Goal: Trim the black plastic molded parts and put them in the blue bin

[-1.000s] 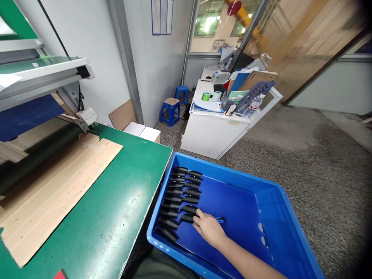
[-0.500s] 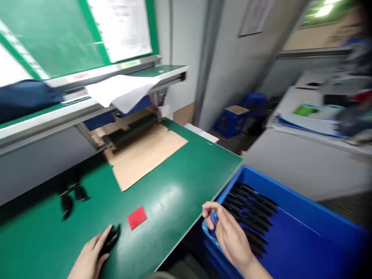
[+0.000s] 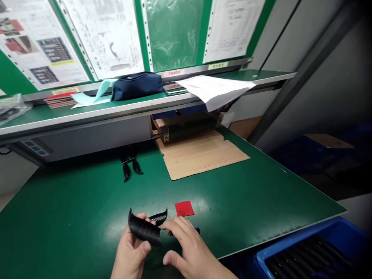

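My left hand (image 3: 132,248) grips a curved black plastic piece (image 3: 143,229), ribbed across its surface and ending in a pointed tip, and tilts it above the green table. Behind the fingers shows another black, pointed shape (image 3: 158,218); whether it is held, joined or resting on the table I cannot tell. My right hand (image 3: 188,244) comes close to the piece's right end, thumb apart and fingers curled over a small blue-and-black tool (image 3: 198,230) with a metal tip. The fingers hide most of that tool. Just beyond lies a flat red square (image 3: 184,208).
Two more black pieces (image 3: 131,166) lie farther back. A cardboard sheet (image 3: 203,159) covers part of the green table (image 3: 87,201). At lower right, a blue bin (image 3: 261,257) holds several black parts. The shelf (image 3: 95,112) above carries a navy pouch (image 3: 138,86) and papers.
The view has swung left. My left hand has lifted the black piece from the table. My right hand, with the blue tool, has come from beside the bin to the left hand.
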`<act>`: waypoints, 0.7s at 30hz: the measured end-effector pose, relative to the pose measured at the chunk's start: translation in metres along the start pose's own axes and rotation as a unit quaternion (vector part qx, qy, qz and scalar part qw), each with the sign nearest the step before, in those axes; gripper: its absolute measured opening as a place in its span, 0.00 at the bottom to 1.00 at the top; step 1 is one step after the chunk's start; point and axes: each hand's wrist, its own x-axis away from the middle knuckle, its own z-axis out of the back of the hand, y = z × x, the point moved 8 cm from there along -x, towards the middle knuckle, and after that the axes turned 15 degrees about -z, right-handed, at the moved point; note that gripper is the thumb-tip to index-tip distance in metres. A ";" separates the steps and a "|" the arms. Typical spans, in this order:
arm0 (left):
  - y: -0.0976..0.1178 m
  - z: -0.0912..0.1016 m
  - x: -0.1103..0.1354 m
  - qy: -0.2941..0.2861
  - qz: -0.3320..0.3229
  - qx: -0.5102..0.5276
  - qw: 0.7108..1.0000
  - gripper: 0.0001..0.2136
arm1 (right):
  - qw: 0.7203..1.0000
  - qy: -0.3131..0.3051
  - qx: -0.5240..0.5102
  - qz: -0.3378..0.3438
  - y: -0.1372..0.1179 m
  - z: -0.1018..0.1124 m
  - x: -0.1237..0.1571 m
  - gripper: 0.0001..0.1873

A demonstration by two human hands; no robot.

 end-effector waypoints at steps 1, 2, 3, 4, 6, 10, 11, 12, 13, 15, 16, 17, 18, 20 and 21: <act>0.006 -0.001 0.005 0.019 -0.014 0.011 1.000 0.33 | 1.000 0.004 0.013 0.026 -0.008 0.000 -0.001 0.32; 0.012 -0.002 0.009 0.031 -0.025 0.011 0.999 0.33 | 0.998 0.012 0.030 0.046 -0.015 0.000 -0.002 0.33; 0.016 -0.001 0.011 0.042 -0.033 0.005 0.999 0.33 | 0.997 0.025 0.048 0.061 -0.020 0.002 -0.004 0.35; 0.020 -0.001 0.013 0.051 -0.039 -0.002 0.998 0.33 | 0.994 0.037 0.067 0.072 -0.024 0.003 -0.005 0.36; 0.024 0.001 0.015 0.069 -0.049 -0.006 0.996 0.33 | 0.990 0.053 0.100 0.080 -0.026 0.006 -0.010 0.37; 0.020 0.000 0.017 0.087 -0.044 0.026 0.995 0.32 | 0.983 0.054 0.140 0.104 -0.024 0.007 -0.022 0.38; 0.018 -0.001 0.018 0.091 -0.044 0.032 0.994 0.32 | 0.981 0.052 0.147 0.113 -0.024 0.007 -0.025 0.38; 0.016 -0.001 0.019 0.095 -0.046 0.035 0.994 0.32 | 0.980 0.048 0.152 0.122 -0.023 0.006 -0.028 0.38; 0.015 -0.002 0.019 0.099 -0.052 0.035 0.993 0.31 | 0.978 0.042 0.156 0.130 -0.022 0.006 -0.031 0.38; 0.014 -0.003 0.020 0.106 -0.064 0.029 0.992 0.30 | 0.975 0.031 0.161 0.149 -0.022 0.004 -0.036 0.37; 0.014 -0.004 0.020 0.110 -0.069 0.024 0.991 0.29 | 0.974 0.025 0.162 0.158 -0.021 0.004 -0.039 0.37; 0.015 -0.005 0.020 0.115 -0.071 0.019 0.991 0.28 | 0.972 0.018 0.164 0.167 -0.021 0.003 -0.041 0.37; 0.015 -0.005 0.021 0.121 -0.072 0.014 0.990 0.27 | 0.970 0.010 0.167 0.175 -0.021 0.003 -0.044 0.36; 0.017 -0.007 0.021 0.131 -0.073 -0.002 0.989 0.26 | 0.967 -0.006 0.173 0.185 -0.019 0.001 -0.048 0.36; 0.019 -0.008 0.020 0.134 -0.075 -0.013 0.988 0.25 | 0.966 -0.017 0.177 0.187 -0.018 -0.001 -0.051 0.36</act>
